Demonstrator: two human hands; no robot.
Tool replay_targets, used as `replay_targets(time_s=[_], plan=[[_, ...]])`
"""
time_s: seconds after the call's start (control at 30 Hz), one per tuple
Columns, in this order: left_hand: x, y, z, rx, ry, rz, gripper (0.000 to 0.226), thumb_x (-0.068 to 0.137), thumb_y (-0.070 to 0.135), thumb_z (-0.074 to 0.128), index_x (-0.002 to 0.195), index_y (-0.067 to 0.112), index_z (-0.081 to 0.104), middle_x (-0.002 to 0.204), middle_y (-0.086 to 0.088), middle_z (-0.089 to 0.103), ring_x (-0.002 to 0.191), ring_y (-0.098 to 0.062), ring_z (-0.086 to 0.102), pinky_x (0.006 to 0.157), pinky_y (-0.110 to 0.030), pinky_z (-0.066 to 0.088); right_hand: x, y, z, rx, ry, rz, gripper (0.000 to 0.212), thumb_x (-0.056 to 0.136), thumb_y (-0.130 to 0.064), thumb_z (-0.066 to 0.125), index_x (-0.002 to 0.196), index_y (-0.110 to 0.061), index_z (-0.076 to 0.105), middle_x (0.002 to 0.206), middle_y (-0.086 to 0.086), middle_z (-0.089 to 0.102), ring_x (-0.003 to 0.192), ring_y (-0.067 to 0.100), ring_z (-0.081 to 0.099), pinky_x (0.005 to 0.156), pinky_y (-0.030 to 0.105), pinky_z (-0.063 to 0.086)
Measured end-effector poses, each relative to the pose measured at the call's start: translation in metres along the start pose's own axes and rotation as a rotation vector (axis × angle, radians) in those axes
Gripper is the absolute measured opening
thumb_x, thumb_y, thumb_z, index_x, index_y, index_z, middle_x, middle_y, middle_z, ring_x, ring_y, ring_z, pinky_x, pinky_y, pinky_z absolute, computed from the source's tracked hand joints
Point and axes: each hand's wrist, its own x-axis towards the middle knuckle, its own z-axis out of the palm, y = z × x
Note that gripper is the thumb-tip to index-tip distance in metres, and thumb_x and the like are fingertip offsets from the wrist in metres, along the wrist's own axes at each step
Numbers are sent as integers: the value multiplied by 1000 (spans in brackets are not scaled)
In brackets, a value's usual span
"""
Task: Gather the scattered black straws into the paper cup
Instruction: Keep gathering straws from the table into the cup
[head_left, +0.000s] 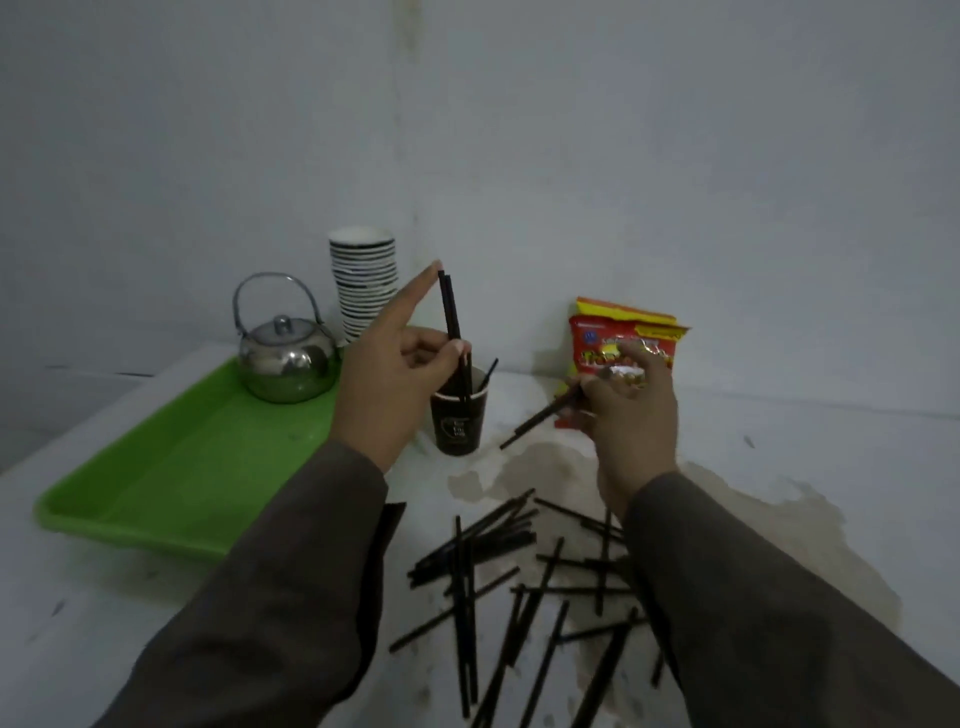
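Kettle (287, 358) and cup stack (363, 283) crowd the paper cup's (457, 421) left.

You've got black straws (498, 561), a dark brown-ish paper cup (457, 421), lime green tray (171, 467), shiny silver kettle (287, 364), red-and-yellow snack packet (618, 338), black-and-white striped cup stack (363, 291).

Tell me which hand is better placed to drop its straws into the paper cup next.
Left. The left hand pinches two upright straws directly over the paper cup, lower ends at its rim. The right hand holds its straws slanted, beside the cup.
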Motion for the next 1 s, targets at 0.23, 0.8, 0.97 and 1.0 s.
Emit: replay_targets(time_s=[0.23, 0.8, 0.97, 1.0], plan=[[43, -19, 10, 197, 187, 167, 79, 83, 11, 64, 134, 52, 19, 74, 2, 66, 70, -6, 63, 72, -9, 50, 37, 10, 76, -385, -8, -433, 38, 92, -7, 50, 123, -27, 40, 90, 1, 66, 78, 11, 64, 67, 19, 49], [13, -52, 5, 527, 68, 205, 52, 89, 10, 52, 137, 21, 37, 133, -4, 51, 121, -16, 46, 102, -27, 36, 23, 14, 54, -718, -151, -569, 28, 91, -9, 48, 116, -17, 59, 123, 0, 60, 112, 10, 52, 98, 25, 41], [-52, -40, -12, 543, -189, 175, 29, 85, 12, 57, 113, 20, 61, 102, 4, 61, 79, 0, 50, 74, -5, 37, -35, 22, -10, -824, -340, -585, 20, 86, -5, 56, 98, -18, 66, 93, -7, 65, 85, 4, 58, 76, 12, 45], [-66, -41, -14, 552, -260, 139, 25, 84, 12, 59, 107, 21, 64, 96, 5, 62, 73, 0, 51, 70, -4, 37, -48, 29, -22, -863, -395, -584, 19, 85, -5, 57, 96, -17, 66, 92, -5, 66, 84, 4, 57, 75, 13, 44]])
